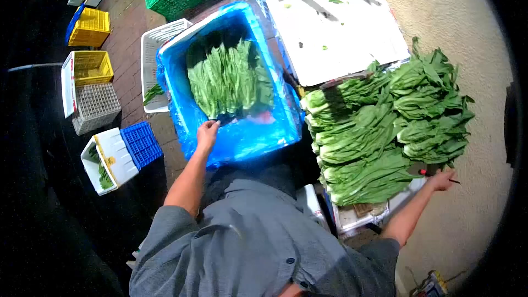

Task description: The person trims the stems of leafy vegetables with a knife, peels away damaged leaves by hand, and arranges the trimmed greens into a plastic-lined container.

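Left hand [207, 133] seemingly pinches greens [224, 80] in blue box [242, 138]; right hand [440, 180] grips a tool [422, 172].

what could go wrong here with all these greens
The heaped greens are loosely layered, so a bump could perhaps slide some off the side.

The right hand grips a slim tool close to the leaf tips; if it is sharp, which I can't tell, it might nick them.

The left hand is at the stem ends of the bunches inside the crumpled blue liner, which might snag.
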`<state>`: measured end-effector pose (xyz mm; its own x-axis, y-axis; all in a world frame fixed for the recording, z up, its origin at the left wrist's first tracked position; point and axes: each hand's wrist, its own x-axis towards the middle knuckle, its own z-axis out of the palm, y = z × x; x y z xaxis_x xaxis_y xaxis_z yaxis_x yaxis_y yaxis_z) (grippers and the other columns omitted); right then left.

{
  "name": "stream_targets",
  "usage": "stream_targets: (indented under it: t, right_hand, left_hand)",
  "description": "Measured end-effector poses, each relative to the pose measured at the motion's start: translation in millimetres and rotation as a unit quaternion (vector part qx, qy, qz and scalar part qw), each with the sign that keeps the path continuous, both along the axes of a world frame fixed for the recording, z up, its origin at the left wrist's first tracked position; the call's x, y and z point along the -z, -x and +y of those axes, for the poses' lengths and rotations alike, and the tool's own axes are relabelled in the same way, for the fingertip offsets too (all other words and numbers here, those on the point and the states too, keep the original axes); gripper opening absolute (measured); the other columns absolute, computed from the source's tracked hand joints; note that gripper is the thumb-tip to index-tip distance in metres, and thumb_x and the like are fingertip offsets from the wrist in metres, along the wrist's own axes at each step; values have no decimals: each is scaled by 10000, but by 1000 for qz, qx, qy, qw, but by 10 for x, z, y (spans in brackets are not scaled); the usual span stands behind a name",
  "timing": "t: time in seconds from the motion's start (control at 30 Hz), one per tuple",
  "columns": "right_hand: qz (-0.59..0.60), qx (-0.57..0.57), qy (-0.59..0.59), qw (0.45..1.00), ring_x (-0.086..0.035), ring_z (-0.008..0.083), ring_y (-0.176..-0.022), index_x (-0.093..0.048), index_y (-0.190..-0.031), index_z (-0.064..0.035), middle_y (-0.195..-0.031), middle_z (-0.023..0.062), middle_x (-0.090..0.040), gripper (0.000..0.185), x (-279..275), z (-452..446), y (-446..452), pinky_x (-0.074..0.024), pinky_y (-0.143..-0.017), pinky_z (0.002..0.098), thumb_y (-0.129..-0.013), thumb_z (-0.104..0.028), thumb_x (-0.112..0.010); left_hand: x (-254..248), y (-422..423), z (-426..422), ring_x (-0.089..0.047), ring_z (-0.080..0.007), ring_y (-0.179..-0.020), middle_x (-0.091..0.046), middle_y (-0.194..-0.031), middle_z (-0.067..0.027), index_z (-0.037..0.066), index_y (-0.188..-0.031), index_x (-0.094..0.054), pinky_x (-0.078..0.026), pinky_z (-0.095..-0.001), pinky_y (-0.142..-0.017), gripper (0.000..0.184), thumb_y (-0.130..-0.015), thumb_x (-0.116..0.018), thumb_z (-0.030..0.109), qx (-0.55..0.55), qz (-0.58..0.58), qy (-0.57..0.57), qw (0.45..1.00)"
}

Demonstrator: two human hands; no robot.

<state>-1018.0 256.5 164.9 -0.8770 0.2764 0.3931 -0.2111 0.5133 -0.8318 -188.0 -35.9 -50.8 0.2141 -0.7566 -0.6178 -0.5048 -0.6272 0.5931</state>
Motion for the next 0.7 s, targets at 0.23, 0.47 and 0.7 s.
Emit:
stream_targets:
  t: [0.23, 0.47, 0.7]
  right_hand:
    - [-228, -303, 93, 921, -355, 38, -495, -568, -1283, -43, -857, 29, -586, 446, -839, -1164, -2178, -367, -477, 191, -998, -383, -534]
    - [-683, -388, 194, 588, -467, 106, -451, -550, -1279, -46, -845, 110, -657, 472, 610, -1325, -4620, -410, -445, 277, -993, -421, -525]
    - [-764, -336, 160, 527, -574, 177, -555, -534, -1315, -60, -939, 132, -678, 479, 1061, -964, -5492, -545, -625, 420, -1004, -424, -512]
  left_hand:
    - [832, -280, -233, -697, -270, -826, -718, -891, -191, -14, -991, -722, -522, -391, -744, 362, -866, -647, 317, 18, -143, 88, 986]
    - [1474, 780, -234, -603, -198, -644, -678, -775, -91, -9, -957, -686, -483, -350, -589, 321, -850, -698, 293, 44, 64, -36, 996]
    - [1966, 1495, -327, -637, -229, -847, -667, -1028, -158, -39, -1175, -582, -513, -363, -674, 500, -832, -752, 282, -164, 99, -8, 981]
